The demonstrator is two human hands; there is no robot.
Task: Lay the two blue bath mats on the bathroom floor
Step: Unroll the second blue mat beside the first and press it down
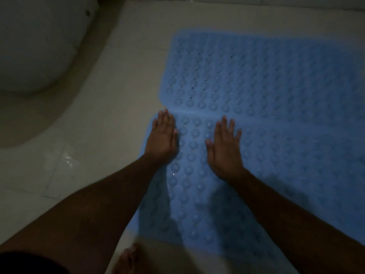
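Note:
Two blue rubber bath mats with round suction bumps lie flat on the pale tiled floor. The far mat (256,76) meets the near mat (276,165) along a seam running left to right. My left hand (163,137) rests palm down on the near mat's far left corner, fingers together. My right hand (225,149) presses flat on the near mat a little to the right, fingers spread. Neither hand grips anything.
A white toilet bowl (33,46) on a beige base (49,119) fills the upper left. Wet, shiny floor tiles (65,159) lie to the left of the mats. My bare foot (128,260) stands at the bottom edge. A wall base (276,4) runs along the top.

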